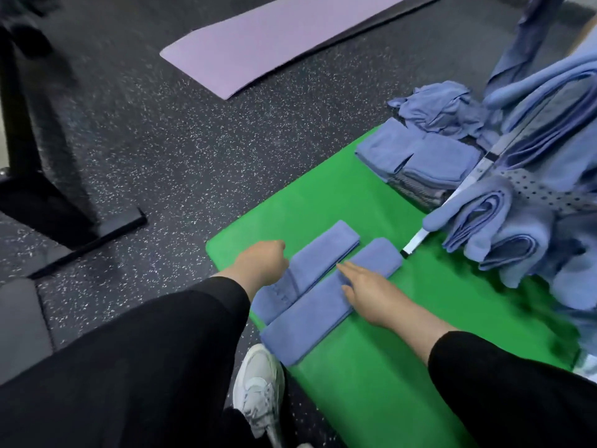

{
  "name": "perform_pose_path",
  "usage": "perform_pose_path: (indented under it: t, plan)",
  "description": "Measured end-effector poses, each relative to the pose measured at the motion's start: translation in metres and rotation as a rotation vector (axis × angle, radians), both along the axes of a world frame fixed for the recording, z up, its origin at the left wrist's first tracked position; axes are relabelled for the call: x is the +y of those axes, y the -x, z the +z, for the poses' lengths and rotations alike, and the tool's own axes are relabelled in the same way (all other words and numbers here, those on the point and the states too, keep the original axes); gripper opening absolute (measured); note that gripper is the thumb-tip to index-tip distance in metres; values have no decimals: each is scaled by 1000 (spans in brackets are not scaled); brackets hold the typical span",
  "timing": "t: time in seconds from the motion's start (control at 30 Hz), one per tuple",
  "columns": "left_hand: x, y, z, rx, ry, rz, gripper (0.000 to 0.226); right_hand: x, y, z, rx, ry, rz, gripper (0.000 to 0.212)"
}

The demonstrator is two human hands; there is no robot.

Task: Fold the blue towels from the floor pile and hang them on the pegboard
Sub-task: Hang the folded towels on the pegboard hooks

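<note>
Blue terry cloth lies under both hands at the lower middle of the frame. The left hand (261, 261) is curled in a fist-like grip at the near edge of the left folded towel (310, 266), its fingers tucked against the cloth; whether it pinches the fabric I cannot tell. The right hand (368, 291) lies flat with straight fingers pressing on the right folded towel (326, 302), which lies just beside the left one, both as long narrow strips on the green mat (371, 392). At the upper right of the mat sits a stack of folded towels (420, 156), with a crumpled pile of blue towels (439, 105) just behind it on the floor. More folded blue towels hang on the pegboard (542, 192) at the right edge. A purple mat (274, 40) lies at the top on the speckled dark floor (181, 140). A white shoe (258, 386) shows at the bottom.
</note>
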State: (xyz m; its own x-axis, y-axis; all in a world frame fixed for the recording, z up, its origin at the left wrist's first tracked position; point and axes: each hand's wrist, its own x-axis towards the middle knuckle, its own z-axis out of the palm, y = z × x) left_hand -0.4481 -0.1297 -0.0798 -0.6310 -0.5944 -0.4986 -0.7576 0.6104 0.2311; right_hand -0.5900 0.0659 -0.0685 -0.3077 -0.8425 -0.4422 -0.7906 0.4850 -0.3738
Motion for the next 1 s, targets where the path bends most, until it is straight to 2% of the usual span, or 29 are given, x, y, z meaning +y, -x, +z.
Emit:
perform_pose_path:
  t: [0.17, 0.3, 0.5, 0.63, 0.7, 0.83, 0.9, 1.0]
  plan:
    - [8, 15, -48, -9, -54, -32, 27, -8, -9, -32, -4, -103, 47, 55]
    - [2, 26, -63, 17, -43, 88, 28, -6, -10, -41, 16, -65, 45, 54]
    - [3, 37, -61, 64, -183, 183, 27, 1, -9, -43, -26, -16, 15, 55]
    - [0, 43, -20, 310, -414, 288, 24, 3, -2, -31, 18, 220, -170, 64]
    - [-1, 48, 13, 389, -546, 298, 16, 3, 7, -18, 52, 300, -200, 78]
    - [14, 68, 80, 501, -857, 302, 18, -1, 26, 23, 111, 363, -241, 108]
    - [29, 79, 112, 546, -957, 272, 16, 3, 34, 51, 131, 436, -293, 105]
    - [52, 90, 151, 588, -995, 239, 14, 23, 47, 98, 170, 588, -360, 76]
